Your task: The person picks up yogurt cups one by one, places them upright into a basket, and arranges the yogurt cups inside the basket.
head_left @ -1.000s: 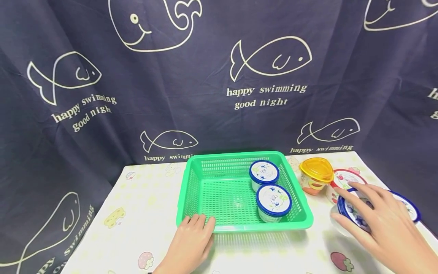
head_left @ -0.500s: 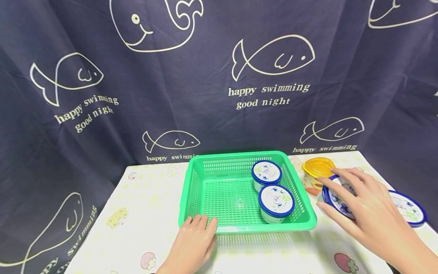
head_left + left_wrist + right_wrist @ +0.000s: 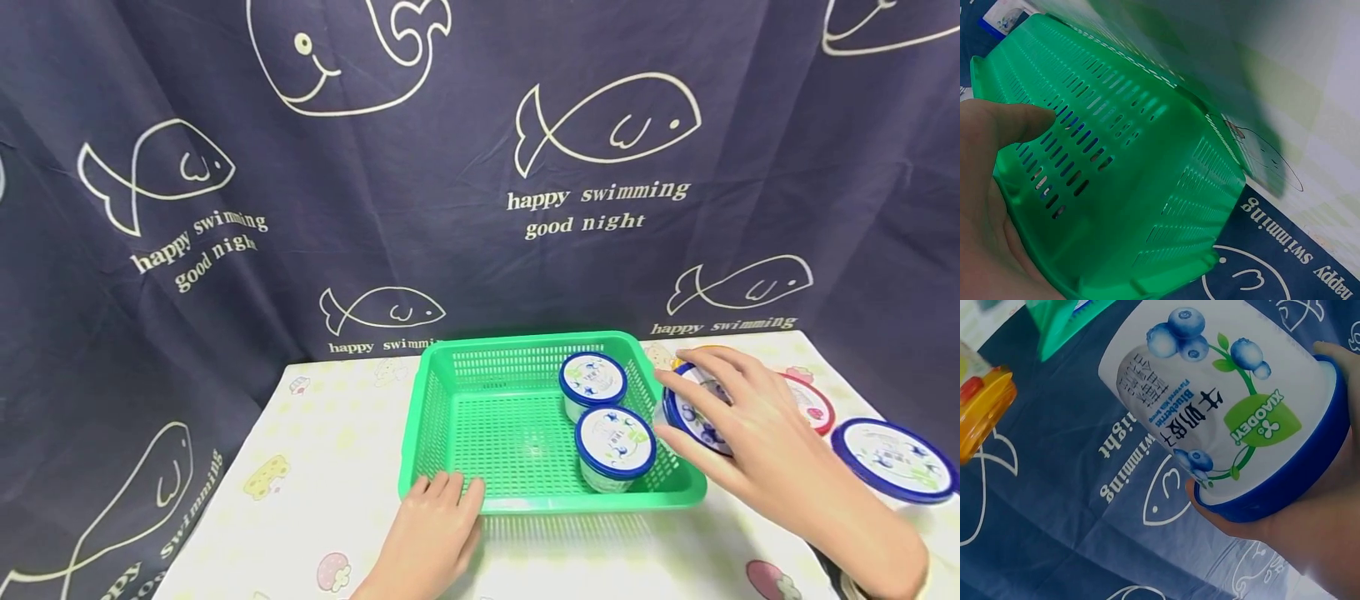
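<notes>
My left hand [image 3: 433, 529] holds the near rim of a green plastic basket [image 3: 558, 503], fingers over the edge, thumb [image 3: 1025, 122] against the outer wall in the left wrist view. Two blue-lidded tubs, a nearer one [image 3: 615, 443] and a farther one [image 3: 592, 377], stand in the basket's right part. Just beyond its right rim, my right hand [image 3: 772, 446] grips another blue-lidded tub [image 3: 1229, 406] by its lid. This one is tilted, with blueberries printed on its white side. Fingers partly cover it in the head view.
Right of the basket stand a yellow-lidded tub [image 3: 985, 415], mostly hidden behind my right hand in the head view, and a red-lidded tub [image 3: 813, 404]. A further blue-lidded tub [image 3: 892, 460] is at the table's right. A dark fish-print curtain [image 3: 480, 208] hangs behind the table.
My right hand has carried the blueberry tub left and up from the group on the right to the basket's right rim. My left hand keeps its grip on the basket.
</notes>
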The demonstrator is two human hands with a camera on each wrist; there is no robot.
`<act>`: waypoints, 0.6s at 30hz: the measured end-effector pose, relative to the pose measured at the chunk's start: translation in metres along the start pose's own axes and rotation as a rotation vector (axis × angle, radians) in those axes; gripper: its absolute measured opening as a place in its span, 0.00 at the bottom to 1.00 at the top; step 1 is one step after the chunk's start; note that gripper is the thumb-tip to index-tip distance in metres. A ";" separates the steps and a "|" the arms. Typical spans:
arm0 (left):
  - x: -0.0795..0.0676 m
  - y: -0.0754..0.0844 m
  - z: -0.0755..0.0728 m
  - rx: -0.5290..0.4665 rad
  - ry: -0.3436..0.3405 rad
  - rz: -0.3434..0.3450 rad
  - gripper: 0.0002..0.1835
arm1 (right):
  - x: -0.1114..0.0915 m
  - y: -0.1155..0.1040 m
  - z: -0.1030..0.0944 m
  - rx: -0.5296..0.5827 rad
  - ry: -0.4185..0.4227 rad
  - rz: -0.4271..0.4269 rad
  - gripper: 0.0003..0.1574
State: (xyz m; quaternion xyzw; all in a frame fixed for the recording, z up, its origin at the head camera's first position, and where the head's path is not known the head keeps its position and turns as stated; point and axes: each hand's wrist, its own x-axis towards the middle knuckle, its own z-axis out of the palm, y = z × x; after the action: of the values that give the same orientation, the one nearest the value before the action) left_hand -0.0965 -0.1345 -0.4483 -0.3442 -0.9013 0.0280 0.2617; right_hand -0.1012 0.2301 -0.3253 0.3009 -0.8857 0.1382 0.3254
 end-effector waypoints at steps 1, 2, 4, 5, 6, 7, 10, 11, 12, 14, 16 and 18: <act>0.000 0.000 0.000 0.002 0.001 0.000 0.18 | 0.002 0.000 0.002 0.006 0.004 -0.003 0.33; 0.000 0.000 0.001 0.005 0.002 0.000 0.18 | 0.003 0.000 0.004 0.011 0.005 -0.004 0.33; 0.000 0.000 0.001 0.011 0.009 0.001 0.18 | 0.006 0.000 0.007 0.020 0.002 -0.003 0.33; 0.000 0.000 0.001 0.014 0.010 0.002 0.18 | 0.007 -0.001 0.008 0.024 -0.003 0.000 0.33; 0.000 0.000 0.001 0.017 0.012 0.003 0.18 | 0.009 -0.001 0.009 0.024 -0.010 0.002 0.33; 0.000 0.000 0.000 0.020 0.013 0.004 0.18 | 0.010 -0.001 0.010 0.025 -0.016 0.005 0.34; 0.001 -0.001 -0.001 0.019 0.014 0.003 0.18 | 0.015 -0.002 0.013 0.028 -0.021 -0.005 0.33; 0.001 -0.001 -0.001 0.017 0.013 0.002 0.18 | 0.016 -0.002 0.015 0.030 -0.021 -0.010 0.33; 0.001 -0.001 -0.001 0.014 0.010 0.000 0.18 | 0.018 -0.003 0.016 0.031 -0.021 -0.014 0.33; 0.001 -0.001 -0.001 0.009 0.008 -0.003 0.18 | 0.020 -0.003 0.019 0.036 -0.019 -0.018 0.33; 0.001 -0.001 -0.001 0.007 0.005 -0.004 0.18 | 0.023 -0.003 0.021 0.040 -0.024 -0.012 0.33; 0.001 -0.001 -0.001 0.006 0.003 -0.004 0.18 | 0.025 -0.004 0.024 0.037 -0.031 -0.008 0.34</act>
State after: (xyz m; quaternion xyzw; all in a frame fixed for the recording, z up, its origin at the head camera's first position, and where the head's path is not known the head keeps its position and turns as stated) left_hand -0.0970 -0.1345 -0.4471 -0.3418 -0.9014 0.0299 0.2641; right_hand -0.1257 0.2056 -0.3262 0.3124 -0.8867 0.1488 0.3067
